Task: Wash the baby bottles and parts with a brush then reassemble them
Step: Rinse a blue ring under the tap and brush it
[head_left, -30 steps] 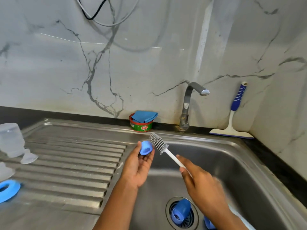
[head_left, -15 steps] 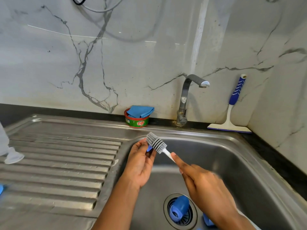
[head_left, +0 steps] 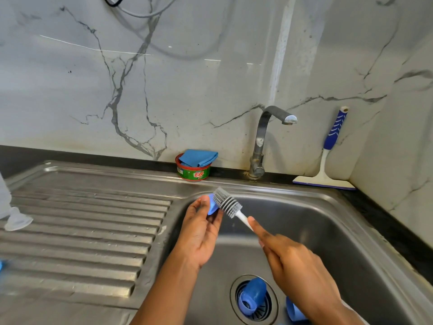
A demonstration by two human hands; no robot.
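Observation:
My left hand [head_left: 199, 231] holds a small blue bottle part [head_left: 212, 206] in its fingertips over the left side of the sink basin. My right hand [head_left: 293, 261] grips the white handle of a grey silicone bottle brush [head_left: 226, 202], index finger laid along the handle. The brush head presses against the blue part. A blue bottle cap [head_left: 251, 296] lies on its side on the drain, and another blue part [head_left: 294, 311] lies beside it, partly hidden by my right forearm. A clear nipple [head_left: 17, 220] sits on the drainboard at the far left.
The steel sink basin [head_left: 328, 231] is on the right, with the ribbed drainboard [head_left: 82, 231] to its left. A tap [head_left: 264, 139] stands behind the basin. Also at the back are a green soap tub with a blue cloth [head_left: 195, 168] and a squeegee [head_left: 328, 160].
The brush head has moved onto the blue part in my left hand, covering most of it. The view shifted right, so the items on the drainboard's left slid out of view.

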